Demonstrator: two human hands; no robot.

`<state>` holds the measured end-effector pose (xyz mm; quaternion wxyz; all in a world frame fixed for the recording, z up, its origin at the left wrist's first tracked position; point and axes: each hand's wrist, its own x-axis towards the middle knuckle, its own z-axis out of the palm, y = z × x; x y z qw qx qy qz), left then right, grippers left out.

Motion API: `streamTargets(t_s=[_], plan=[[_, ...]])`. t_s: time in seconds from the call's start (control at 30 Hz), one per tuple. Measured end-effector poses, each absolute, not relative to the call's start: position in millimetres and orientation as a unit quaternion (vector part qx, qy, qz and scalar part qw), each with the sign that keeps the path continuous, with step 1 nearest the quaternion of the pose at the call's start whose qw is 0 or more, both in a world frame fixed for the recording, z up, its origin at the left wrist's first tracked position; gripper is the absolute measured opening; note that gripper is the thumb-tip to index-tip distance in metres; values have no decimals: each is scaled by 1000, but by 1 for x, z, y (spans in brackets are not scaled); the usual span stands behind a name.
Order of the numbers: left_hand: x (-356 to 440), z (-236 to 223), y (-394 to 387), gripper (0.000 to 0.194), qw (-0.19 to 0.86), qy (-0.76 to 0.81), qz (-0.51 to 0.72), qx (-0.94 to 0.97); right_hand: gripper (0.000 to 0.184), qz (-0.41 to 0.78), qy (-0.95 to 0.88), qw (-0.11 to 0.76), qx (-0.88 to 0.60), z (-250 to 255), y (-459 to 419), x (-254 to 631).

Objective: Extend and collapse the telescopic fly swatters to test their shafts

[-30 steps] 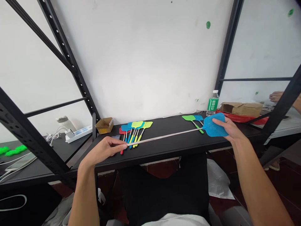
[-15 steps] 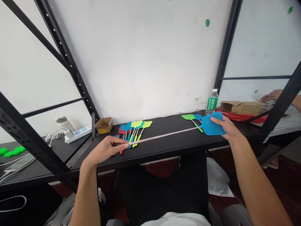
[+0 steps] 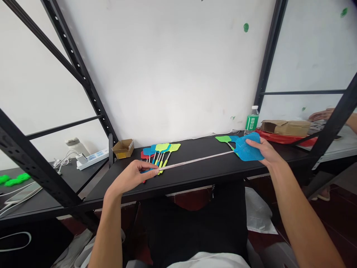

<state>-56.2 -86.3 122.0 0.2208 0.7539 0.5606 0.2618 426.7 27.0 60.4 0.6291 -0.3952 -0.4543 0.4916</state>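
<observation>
A blue fly swatter (image 3: 248,147) stretches across in front of me above the black shelf, its thin metal rod drawn out long. My right hand (image 3: 266,150) grips the far side of its mesh head, thumb on top. At the rod's other end my left hand (image 3: 141,173) pinches it between thumb and fingers; the handle is mostly hidden there. Just behind that hand lies a pile of fly swatters (image 3: 161,149) in yellow-green, blue and red, handles toward me. A green fly swatter (image 3: 223,139) and a blue one (image 3: 233,139) lie behind the held head.
A small open cardboard box (image 3: 123,149) stands at the shelf's left. At the right are a water bottle (image 3: 252,121) and a cardboard box (image 3: 286,127) on red plastic. Black metal posts (image 3: 92,93) frame both sides. Another person's hand (image 3: 322,114) shows far right.
Both hands have come slightly closer together: the left moved right and the right moved a little left. The visible rod between them looks shorter.
</observation>
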Motion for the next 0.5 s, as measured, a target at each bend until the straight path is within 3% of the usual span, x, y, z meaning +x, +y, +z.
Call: streamTargets(t_s=[0.5], plan=[[-41,117,-83,48,193,573,264,751,35,484,-495,604,-394,60,30,411]])
